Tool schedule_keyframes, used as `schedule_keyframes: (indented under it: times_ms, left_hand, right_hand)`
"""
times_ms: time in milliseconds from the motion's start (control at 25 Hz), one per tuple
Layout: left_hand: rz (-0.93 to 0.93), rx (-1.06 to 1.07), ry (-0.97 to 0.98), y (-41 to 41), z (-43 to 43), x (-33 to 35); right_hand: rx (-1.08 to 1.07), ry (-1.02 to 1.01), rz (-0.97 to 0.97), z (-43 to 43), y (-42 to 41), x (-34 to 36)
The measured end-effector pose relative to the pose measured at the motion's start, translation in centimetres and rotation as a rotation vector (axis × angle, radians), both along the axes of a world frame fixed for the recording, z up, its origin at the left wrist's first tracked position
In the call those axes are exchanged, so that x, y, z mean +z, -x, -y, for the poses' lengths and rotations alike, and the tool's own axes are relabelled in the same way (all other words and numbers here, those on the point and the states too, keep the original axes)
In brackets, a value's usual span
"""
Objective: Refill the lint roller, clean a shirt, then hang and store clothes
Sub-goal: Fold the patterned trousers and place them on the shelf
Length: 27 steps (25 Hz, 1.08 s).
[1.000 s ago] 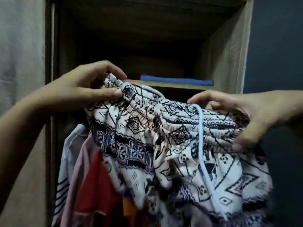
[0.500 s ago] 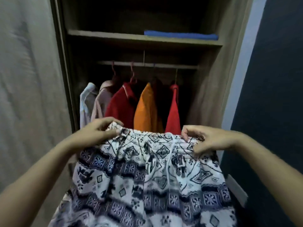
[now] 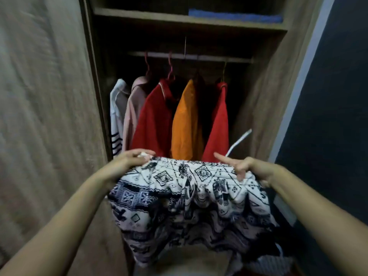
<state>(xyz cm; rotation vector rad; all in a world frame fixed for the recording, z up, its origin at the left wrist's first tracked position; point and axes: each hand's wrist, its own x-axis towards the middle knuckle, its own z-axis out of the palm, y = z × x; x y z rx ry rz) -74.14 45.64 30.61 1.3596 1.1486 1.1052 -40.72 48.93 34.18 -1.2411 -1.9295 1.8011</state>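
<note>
Blue folded cloth up on top shelf; below, rail carries five hanging pieces, left to right: white striped top, pink garment, red shirt, orange garment, second red one; wood-grain panel fills left side; pale trim strip, then dark blue wall on right.

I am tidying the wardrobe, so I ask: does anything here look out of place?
One thing: a white cord sticks up from the patterned garment, beside the right hand, instead of hanging down. The hung clothes look orderly.
</note>
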Motion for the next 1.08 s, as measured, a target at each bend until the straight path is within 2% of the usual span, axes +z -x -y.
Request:
schedule_keyframes:
  times_ms: [120,240,360,480,520,600,720,800,920,1000,1080]
  left_hand:
    - [-0.172,0.04,0.085,0.0,-1.0,-4.1]
    - [-0.216,0.027,-0.003,1.7,-0.9,-3.8]
    - [-0.115,0.047,-0.086,3.6,-1.8,-2.7]
    - [0.157,0.076,-0.117,4.5,-2.5,-2.7]
    - [0.185,0.076,-0.117,4.6,-2.7,-2.9]
    - [0.15,0.073,-0.112,4.5,-2.5,-3.3]
    - [0.174,0.06,-0.123,5.0,-2.5,-3.2]
    - [0.253,0.076,-0.063,5.7,-3.2,-3.4]
    - [0.352,0.207,0.14,4.6,-5.1,-3.9]
    - [0.249,0.35,0.171,2.3,-5.7,-4.7]
    - [0.162,0.34,0.044,-0.8,-5.0,-4.8]
  right_hand:
    - [-0.026,-0.075,0.235,-1.0,1.3,-4.2]
    - [-0.101,-0.277,0.254,-1.7,1.5,-4.4]
    - [-0.279,-0.586,0.137,-1.1,1.5,-3.2]
    - [-0.458,-0.661,-0.1,0.9,2.2,-3.8]
    - [-0.479,-0.651,-0.121,1.4,2.7,-4.2]
    - [-0.516,-0.674,-0.027,1.8,3.6,-5.6]
    - [-0.68,-0.743,-0.027,1.6,4.1,-6.1]
    - [-0.735,-0.65,-0.086,1.4,4.7,-5.6]
    - [-0.801,-0.157,-0.262,-0.9,5.7,-7.0]
    - [-0.806,0.048,-0.315,-2.4,6.2,-9.4]
    - [-0.765,0.134,-0.445,-2.4,7.7,-9.8]
